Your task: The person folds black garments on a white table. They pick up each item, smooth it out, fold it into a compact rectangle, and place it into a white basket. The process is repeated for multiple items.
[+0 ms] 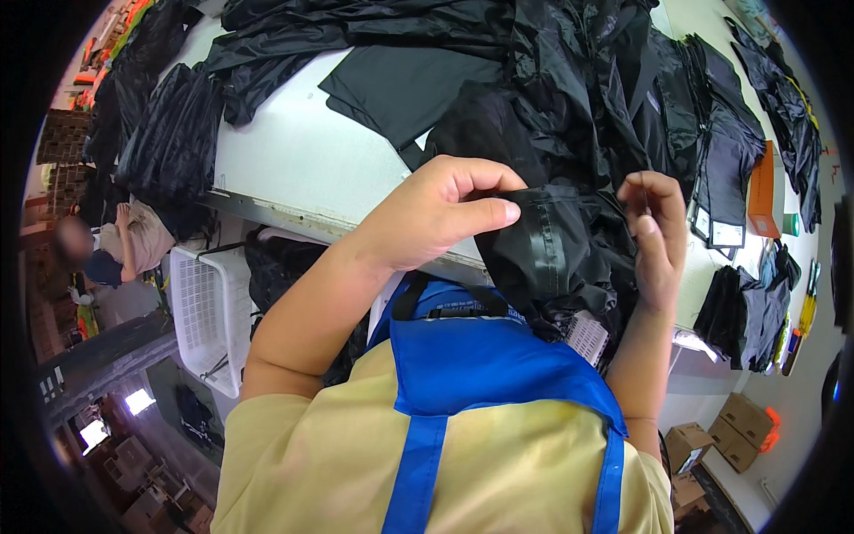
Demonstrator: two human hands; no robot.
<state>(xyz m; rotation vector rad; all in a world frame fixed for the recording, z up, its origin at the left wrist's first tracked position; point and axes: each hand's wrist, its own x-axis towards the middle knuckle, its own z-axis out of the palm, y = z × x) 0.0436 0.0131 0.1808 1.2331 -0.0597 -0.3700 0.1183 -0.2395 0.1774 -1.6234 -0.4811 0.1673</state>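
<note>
L hand (427, 214) & R hand (654, 236) fingers both pinching black garment (551, 249); white basket (209, 311) w/ dark bits inside.

Single view, head-worn fisheye, looking steeply down past the wearer's chest at close range. Faces forward over the white flat work table (294, 169), whose edge bends toward the rim. Corners blacked out by lens circle.

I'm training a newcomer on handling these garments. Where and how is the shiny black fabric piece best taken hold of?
Grip the black fabric piece probably along its folded upper edge, coming from both sides: the left hand pinches that edge between thumb and fingers, and the right hand takes the other end. The limp, slippery cloth hangs over the white table edge.
</note>
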